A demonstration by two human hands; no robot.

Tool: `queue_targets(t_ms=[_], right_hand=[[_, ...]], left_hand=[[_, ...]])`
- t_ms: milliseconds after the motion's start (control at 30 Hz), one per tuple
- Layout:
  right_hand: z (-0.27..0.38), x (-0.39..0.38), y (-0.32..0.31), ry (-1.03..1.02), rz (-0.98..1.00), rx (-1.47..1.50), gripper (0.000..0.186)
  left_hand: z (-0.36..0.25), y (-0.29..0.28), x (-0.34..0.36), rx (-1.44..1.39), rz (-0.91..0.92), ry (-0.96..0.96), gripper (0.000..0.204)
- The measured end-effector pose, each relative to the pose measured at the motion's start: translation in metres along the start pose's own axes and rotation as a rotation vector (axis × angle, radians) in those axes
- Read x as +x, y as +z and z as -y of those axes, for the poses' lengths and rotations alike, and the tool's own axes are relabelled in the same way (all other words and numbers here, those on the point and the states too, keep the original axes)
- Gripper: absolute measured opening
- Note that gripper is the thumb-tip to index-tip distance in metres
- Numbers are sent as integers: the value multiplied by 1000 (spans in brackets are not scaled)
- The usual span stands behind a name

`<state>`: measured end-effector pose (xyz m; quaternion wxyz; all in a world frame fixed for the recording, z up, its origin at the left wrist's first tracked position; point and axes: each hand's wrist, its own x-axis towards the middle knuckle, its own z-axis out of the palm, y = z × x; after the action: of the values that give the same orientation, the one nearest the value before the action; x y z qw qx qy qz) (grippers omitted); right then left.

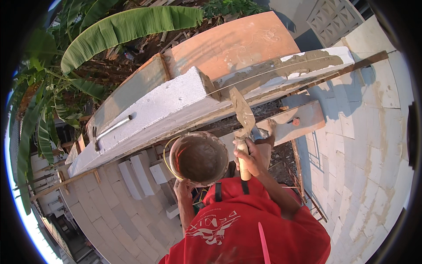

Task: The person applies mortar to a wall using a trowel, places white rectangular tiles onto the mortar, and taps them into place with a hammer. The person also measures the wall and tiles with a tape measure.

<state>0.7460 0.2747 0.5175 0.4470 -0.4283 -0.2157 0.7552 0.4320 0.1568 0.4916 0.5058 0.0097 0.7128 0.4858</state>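
Note:
My left hand is closed on the near left rim of a mortar bucket, held in front of my body. Wet grey-brown mortar lies inside the bucket, and its thin yellow handle hangs at the left side. My right hand is wrapped round the wooden handle of a trowel. Mortar coats the trowel's blade, which points away from me toward the wall top. Just beyond the blade, a mortar bed covers the right part of the white block wall. A large white block stands left of that bed.
On the white block rests a hammer. A taut string crosses above the mortar bed. Below me is a plank with a bare foot on it. Loose white blocks lie lower left. Banana leaves overhang the far side.

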Motion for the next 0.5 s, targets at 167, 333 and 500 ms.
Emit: queue_targets(t_ms=[167, 333, 500], right_hand=[[-25, 95, 63, -128, -206, -210, 37], [-43, -16, 45, -46, -89, -470, 43], [-8, -22, 26, 64, -161, -158, 38]], left_hand=[[5, -6, 3, 53, -56, 4, 27], [6, -12, 4, 20, -107, -4, 27], [10, -10, 12, -3, -85, -27, 28]])
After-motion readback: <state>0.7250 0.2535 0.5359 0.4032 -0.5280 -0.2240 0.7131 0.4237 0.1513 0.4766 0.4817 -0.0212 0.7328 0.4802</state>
